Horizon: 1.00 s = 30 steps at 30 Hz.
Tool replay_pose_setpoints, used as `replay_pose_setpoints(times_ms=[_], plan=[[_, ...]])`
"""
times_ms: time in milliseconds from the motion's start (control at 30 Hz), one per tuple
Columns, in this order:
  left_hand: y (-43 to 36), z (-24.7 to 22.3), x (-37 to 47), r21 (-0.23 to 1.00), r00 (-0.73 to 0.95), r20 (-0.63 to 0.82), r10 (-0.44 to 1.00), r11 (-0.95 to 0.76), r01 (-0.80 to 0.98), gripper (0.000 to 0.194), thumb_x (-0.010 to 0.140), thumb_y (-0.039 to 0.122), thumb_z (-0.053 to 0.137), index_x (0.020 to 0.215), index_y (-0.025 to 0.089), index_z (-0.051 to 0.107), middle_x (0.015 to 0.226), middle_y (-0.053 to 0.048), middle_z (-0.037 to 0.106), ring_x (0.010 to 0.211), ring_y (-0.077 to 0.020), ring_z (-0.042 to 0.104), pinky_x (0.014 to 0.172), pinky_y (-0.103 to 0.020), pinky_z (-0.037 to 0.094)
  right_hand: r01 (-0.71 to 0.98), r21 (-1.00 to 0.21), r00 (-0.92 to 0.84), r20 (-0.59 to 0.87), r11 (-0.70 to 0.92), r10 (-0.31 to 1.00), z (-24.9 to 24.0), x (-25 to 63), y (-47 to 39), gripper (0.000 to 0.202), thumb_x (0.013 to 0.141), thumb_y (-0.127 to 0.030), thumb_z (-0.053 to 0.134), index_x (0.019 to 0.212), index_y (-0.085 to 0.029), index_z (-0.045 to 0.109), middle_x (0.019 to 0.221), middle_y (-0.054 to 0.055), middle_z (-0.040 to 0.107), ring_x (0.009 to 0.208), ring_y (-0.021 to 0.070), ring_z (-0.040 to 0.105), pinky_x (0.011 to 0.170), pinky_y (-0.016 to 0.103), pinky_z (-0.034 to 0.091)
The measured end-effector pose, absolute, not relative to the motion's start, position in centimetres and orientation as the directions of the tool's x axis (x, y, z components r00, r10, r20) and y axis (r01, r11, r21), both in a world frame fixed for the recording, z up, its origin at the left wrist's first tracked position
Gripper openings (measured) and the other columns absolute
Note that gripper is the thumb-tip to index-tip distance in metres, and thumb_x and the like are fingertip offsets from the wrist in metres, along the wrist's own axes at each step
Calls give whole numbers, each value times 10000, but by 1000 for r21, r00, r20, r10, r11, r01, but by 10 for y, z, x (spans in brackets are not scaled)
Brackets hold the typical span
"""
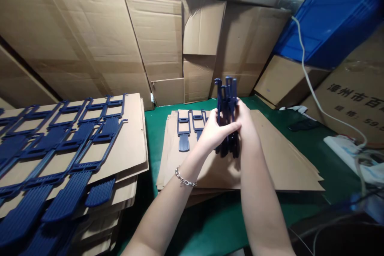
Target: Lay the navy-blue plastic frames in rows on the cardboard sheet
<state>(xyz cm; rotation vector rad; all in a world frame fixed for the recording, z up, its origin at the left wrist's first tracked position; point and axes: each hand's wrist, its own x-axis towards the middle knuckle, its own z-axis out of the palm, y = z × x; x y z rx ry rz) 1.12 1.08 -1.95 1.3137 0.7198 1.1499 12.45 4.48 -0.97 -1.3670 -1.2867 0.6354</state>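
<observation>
My left hand (211, 130) and my right hand (244, 122) are both closed around one bundle of dark blue plastic parts (227, 100). The bundle stands roughly upright between my palms, above the middle stack of cardboard sheets (279, 168). Left-hand fingers wrap the bundle from the left, with the thumb lying across its front. Right-hand fingers curl around it from the right. The upper ends of the parts project above both hands; the lower ends show just below them. A chain bracelet (185, 179) sits on my left wrist.

On the top sheet of that stack, just left of my hands, several blue parts (189, 128) lie flat, side by side. The stack rests on the green worktop (216, 216). A second cardboard stack (132, 144) at far left carries rows of the same blue parts (69, 144), overlapping. Cardboard boxes (156, 36) line the back; a blue crate (327, 20) leans at upper right. A white cable (312, 88) runs down to a power strip (345, 148).
</observation>
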Motion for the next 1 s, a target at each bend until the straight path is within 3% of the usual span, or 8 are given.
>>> replay_pose_setpoints(times_ms=[67,133,333,467,567,700,833,1000], plan=[[13,-20,9,954,253,198,947,-127,-272,526,579,393,695,1032,229,483,1086,-44,570,986,-154,527,880,-302,413,508,-848,304,341,152,889,-5,113,43,258,659,-360,516,825,-163,526,746,28,552,679,154,503,646,272,421],[17,-20,7,945,223,196,955,-123,-304,440,624,370,650,1007,206,508,1087,-58,577,996,-157,529,872,-289,414,575,-813,312,326,96,892,-3,105,42,272,628,-331,550,840,-163,525,757,30,557,693,163,512,652,279,423],[29,-24,2,937,148,174,973,-118,-330,231,609,250,613,814,166,548,797,-16,605,736,-99,538,692,-229,419,173,-977,160,149,121,976,-9,103,43,510,567,-84,579,1050,-160,432,814,12,568,706,129,547,636,241,454],[37,-23,-5,914,81,150,985,-107,-391,178,629,265,579,743,165,487,667,26,520,616,-59,487,626,-207,405,66,-974,142,225,218,964,-27,102,33,645,669,-262,595,1240,-177,307,894,40,548,768,136,553,691,273,469],[37,-21,-9,894,-7,160,987,-148,-424,233,639,329,597,750,177,460,646,45,470,586,-41,458,606,-188,398,245,-906,299,410,346,862,-49,97,16,645,719,-405,553,1269,-165,315,1076,90,482,886,150,522,775,295,459],[31,-17,-10,867,-80,212,974,-225,-443,312,623,402,632,792,199,466,721,34,514,623,-56,493,623,-201,431,594,-680,189,637,429,747,-71,86,-11,633,708,-451,568,1251,-176,396,1080,94,483,904,175,500,739,297,466],[26,-15,-7,854,-70,272,960,-274,-442,324,627,371,646,857,207,488,879,-1,571,732,-73,536,717,-226,457,636,-664,141,601,393,786,-81,83,-23,594,746,-426,529,1267,-167,409,1060,85,531,878,177,527,733,309,472],[27,-17,0,861,-21,204,979,-189,-472,279,649,384,618,798,185,491,731,16,540,628,-58,503,616,-203,436,644,-681,166,568,348,806,-84,93,-23,544,791,-400,455,1267,-140,410,1111,100,525,973,209,519,826,356,444]])
